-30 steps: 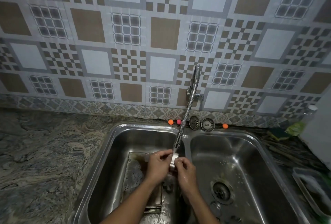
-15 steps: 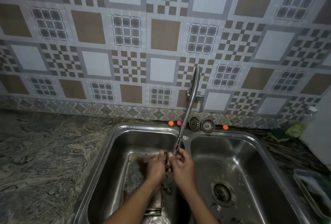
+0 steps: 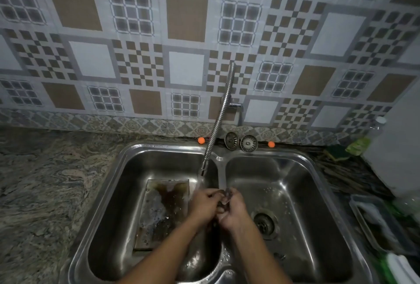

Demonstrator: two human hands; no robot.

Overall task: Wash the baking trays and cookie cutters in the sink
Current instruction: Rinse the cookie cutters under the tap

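Two hands are meeting over the divider between the two basins of the sink (image 3: 141, 147), just below the nozzle of the flexible faucet (image 3: 218, 120). Water (image 3: 202, 182) is running from the nozzle onto the left hand (image 3: 205, 204). The right hand (image 3: 233, 212) is pressing against it from the other side. Both grips are curling round a small metal cookie cutter (image 3: 224, 193). The left grip is wrapping it from the left and the right grip's fingertips are pinching its top edge. The cutter is mostly hiding between the fingers, so I cannot tell its shape.

One baking tray (image 3: 163, 211) is lying flat on the bottom of the left basin (image 3: 122, 193), stained brown and wet, just left of the hands. The right basin (image 3: 295, 193) is showing its drain (image 3: 263, 224) below the right hand.

Two strainer plugs (image 3: 231, 140) are sitting side by side on the back rim. One orange ball (image 3: 201, 140) is sitting left of the faucet hose and another (image 3: 271, 144) right of the plugs.

Marbled surface (image 3: 45, 181) is spreading to the left of the sink. At far right a green sponge (image 3: 336, 150) and a clear bottle (image 3: 378, 124) are sitting near the wall, and a shallow container (image 3: 363, 220) is lying on the surface beside the right basin.
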